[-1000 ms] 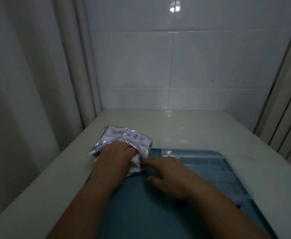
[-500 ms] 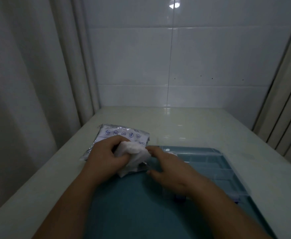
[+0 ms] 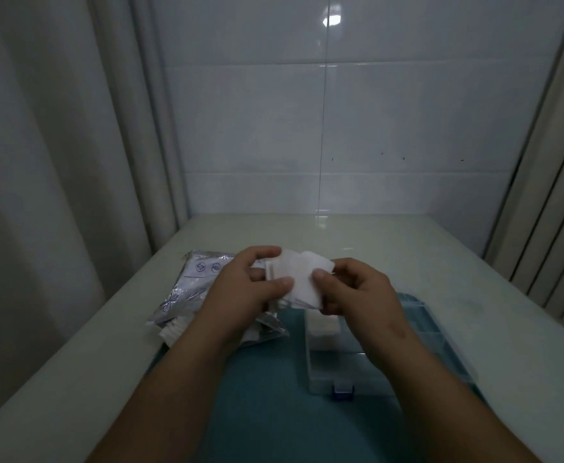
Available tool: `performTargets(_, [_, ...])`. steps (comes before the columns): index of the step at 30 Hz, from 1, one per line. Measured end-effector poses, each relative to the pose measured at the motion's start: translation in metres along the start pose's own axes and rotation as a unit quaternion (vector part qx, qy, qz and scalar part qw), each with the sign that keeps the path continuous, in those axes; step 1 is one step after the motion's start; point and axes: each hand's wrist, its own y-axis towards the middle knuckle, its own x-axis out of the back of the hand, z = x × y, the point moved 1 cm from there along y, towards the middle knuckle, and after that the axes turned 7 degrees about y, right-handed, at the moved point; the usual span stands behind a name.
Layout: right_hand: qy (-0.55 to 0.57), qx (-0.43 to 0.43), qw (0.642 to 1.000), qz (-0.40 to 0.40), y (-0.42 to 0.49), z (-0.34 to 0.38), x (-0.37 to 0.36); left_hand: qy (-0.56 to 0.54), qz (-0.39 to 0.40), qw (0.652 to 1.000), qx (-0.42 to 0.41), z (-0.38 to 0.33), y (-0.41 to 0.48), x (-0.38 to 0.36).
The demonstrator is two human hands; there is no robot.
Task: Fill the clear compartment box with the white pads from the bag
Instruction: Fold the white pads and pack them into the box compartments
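A small stack of white pads [image 3: 302, 279] is held in the air between both hands, above the table. My left hand [image 3: 244, 292] pinches its left side and my right hand [image 3: 357, 292] pinches its right side. The silvery printed bag [image 3: 193, 289] lies on the table to the left, its open end toward me with more pads [image 3: 173, 329] showing. The clear compartment box [image 3: 357, 362] lies open under my right forearm. White pads [image 3: 320, 324] fill its far left compartment.
The box rests on a teal mat [image 3: 274, 396] on a white table [image 3: 407, 248]. A tiled wall stands behind, with curtains at the left and right sides. The box has a blue latch [image 3: 343, 390] at its near edge.
My left hand drew a stack of pads out of the bag and lifted it. My right hand left the mat and took hold of the stack's right side.
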Motion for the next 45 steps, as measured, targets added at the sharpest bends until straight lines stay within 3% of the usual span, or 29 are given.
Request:
performTargets(8, [0.009, 0.004, 0.997, -0.077, 0.005, -0.008, 0.009, -0.072, 0.002, 0.996, 0.056, 0.017, 0.013, -0.03])
performTargets(14, [0.01, -0.004, 0.997, -0.08, 0.003, -0.01, 0.004, -0.151, -0.005, 0.986, 0.069, 0.026, 0.003, -0.03])
performTargets(31, [-0.009, -0.021, 0.997, -0.079, 0.004, -0.012, 0.003, -0.117, -0.019, 0.991, 0.064, 0.016, -0.004, -0.03])
performTargets(39, [0.033, 0.006, 0.983, -0.178, 0.004, -0.006, 0.013, -0.124, -0.021, 0.99, 0.058, 0.014, -0.005, -0.03])
performTargets(45, [0.027, -0.002, 0.997, -0.077, 0.002, -0.004, 0.005, -0.123, -0.006, 0.991, 0.048, 0.016, -0.007, -0.033])
